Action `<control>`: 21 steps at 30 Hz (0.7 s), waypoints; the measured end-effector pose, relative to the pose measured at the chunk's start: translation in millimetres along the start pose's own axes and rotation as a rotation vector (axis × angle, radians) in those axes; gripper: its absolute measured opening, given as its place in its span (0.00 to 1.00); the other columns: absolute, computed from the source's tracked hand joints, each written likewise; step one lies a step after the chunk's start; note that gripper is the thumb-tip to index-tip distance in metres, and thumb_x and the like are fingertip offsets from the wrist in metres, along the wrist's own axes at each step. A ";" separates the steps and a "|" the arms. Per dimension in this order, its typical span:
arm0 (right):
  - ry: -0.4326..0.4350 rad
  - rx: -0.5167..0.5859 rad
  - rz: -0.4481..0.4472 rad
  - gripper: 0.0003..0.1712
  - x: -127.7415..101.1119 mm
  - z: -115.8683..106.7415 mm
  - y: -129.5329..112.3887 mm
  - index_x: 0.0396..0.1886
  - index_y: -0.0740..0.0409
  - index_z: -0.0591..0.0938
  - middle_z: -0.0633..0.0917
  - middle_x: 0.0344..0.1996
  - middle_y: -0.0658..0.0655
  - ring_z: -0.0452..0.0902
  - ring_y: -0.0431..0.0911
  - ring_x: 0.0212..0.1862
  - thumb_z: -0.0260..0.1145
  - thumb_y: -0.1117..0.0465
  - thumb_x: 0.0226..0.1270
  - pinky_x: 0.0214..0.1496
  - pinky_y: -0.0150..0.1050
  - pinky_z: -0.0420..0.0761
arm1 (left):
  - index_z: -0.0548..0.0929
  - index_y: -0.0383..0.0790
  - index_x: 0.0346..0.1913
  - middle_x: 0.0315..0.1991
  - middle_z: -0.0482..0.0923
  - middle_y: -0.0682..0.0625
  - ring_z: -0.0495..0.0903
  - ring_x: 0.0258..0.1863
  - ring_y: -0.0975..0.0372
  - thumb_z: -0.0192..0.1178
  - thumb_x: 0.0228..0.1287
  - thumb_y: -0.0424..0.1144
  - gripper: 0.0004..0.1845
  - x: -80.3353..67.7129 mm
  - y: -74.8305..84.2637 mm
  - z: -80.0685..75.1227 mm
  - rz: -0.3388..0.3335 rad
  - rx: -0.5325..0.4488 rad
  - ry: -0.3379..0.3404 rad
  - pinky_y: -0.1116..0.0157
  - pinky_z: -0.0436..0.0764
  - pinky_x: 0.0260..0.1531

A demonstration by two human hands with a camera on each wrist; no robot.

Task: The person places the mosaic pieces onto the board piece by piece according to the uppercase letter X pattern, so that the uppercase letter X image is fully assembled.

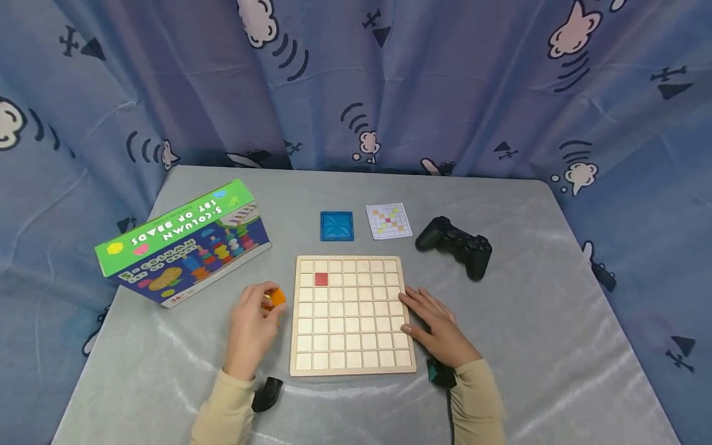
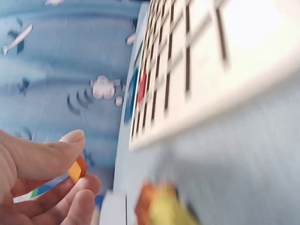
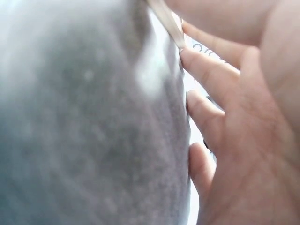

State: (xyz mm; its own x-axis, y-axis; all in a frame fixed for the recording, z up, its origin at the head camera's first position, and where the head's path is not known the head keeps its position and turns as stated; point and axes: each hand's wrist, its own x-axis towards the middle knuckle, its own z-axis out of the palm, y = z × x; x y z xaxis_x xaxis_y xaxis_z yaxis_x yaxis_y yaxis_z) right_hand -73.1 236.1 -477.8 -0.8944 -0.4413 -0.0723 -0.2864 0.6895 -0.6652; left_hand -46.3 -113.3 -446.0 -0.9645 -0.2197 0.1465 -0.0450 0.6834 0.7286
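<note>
Orange block (image 2: 77,169) pinched between thumb and fingers of my left hand (image 1: 250,318), just left of the wooden grid board (image 1: 353,372); my right hand (image 1: 436,330) rests, fingers extended, at its right edge. I judge this a placing step, with one red tile (image 1: 321,279) set; next calls for laying the block flat in a bare cell (image 1: 353,309). The left wrist view adds blurred orange and yellow pieces (image 2: 161,206); only the head view shows the pattern card (image 1: 388,220) clearly.

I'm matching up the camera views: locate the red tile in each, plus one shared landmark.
Head: the red tile is just left of and below centre, on the wooden board.
Left wrist: slightly above centre.
Right wrist: not in it.
Shared landmark: the grey table cover, in all three.
</note>
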 end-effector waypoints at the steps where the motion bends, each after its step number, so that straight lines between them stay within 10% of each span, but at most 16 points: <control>1: -0.001 -0.001 -0.001 0.35 0.5 -0.2 -0.5 0.73 0.46 0.63 0.59 0.74 0.54 0.44 0.57 0.76 0.63 0.51 0.67 0.68 0.64 0.42 | 0.80 0.35 0.49 0.42 0.77 0.43 0.77 0.33 0.56 0.70 0.54 0.30 0.18 3.2 3.8 4.1 0.029 -0.008 -0.006 0.60 0.80 0.31; 21: 0.016 -0.027 -0.008 0.38 1.3 2.1 2.6 0.74 0.47 0.61 0.60 0.73 0.54 0.46 0.56 0.75 0.63 0.50 0.67 0.69 0.62 0.45 | 0.81 0.36 0.46 0.43 0.77 0.44 0.77 0.33 0.59 0.69 0.56 0.32 0.15 64.7 67.8 90.0 0.281 -0.046 -0.356 0.65 0.78 0.36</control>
State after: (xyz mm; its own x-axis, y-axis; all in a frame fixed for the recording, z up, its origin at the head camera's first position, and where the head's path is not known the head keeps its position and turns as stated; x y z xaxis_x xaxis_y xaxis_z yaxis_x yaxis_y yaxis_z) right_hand -74.4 236.1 -481.2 -0.8974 -0.4377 -0.0552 -0.3025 0.7016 -0.6452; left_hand -135.2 -18.6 -447.3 -0.9673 0.2286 0.1098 0.2355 0.6492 0.7232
